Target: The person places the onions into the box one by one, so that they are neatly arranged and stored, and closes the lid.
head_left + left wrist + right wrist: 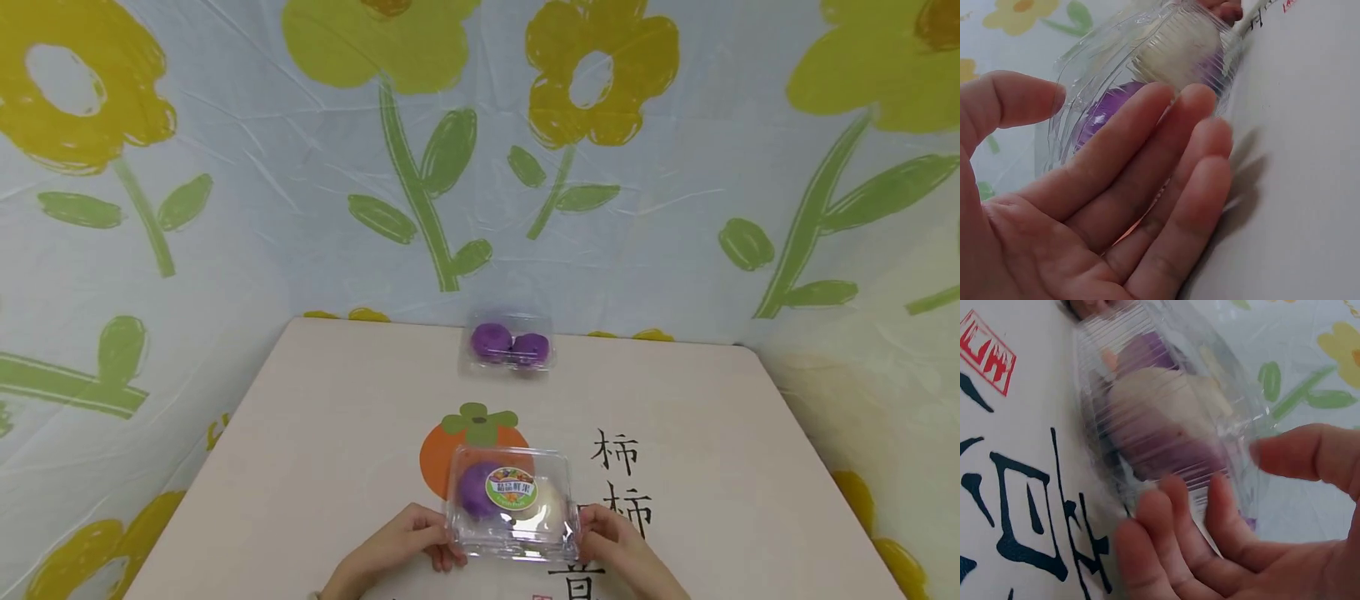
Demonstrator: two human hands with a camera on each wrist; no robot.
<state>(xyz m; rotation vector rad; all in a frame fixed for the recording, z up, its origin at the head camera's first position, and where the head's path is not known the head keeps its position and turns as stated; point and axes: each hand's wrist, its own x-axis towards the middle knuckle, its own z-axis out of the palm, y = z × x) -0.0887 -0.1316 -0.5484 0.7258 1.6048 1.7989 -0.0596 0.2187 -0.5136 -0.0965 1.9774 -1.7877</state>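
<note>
A clear plastic fruit box (551,467) with a shut lid and an oval fruit label (512,488) is between both hands at the near side of the table. Inside lie a purple round item (477,492) and a cream-coloured one (1154,400) with a purple lower part; their exact kind I cannot tell. My left hand (408,537) holds the box's near left corner, thumb on the rim and fingers bent at the side wall. On the near right corner, my right hand (618,542) pinches the edge between thumb and fingers. Whether the box's base touches the table is unclear.
A second clear box (543,323) with two purple round items stands at the table's far edge, by the flowered cloth wall (660,258). The pale table mat (337,433) bears a printed orange persimmon (433,458) and black characters (617,452). Flowered cloth also hangs at both sides.
</note>
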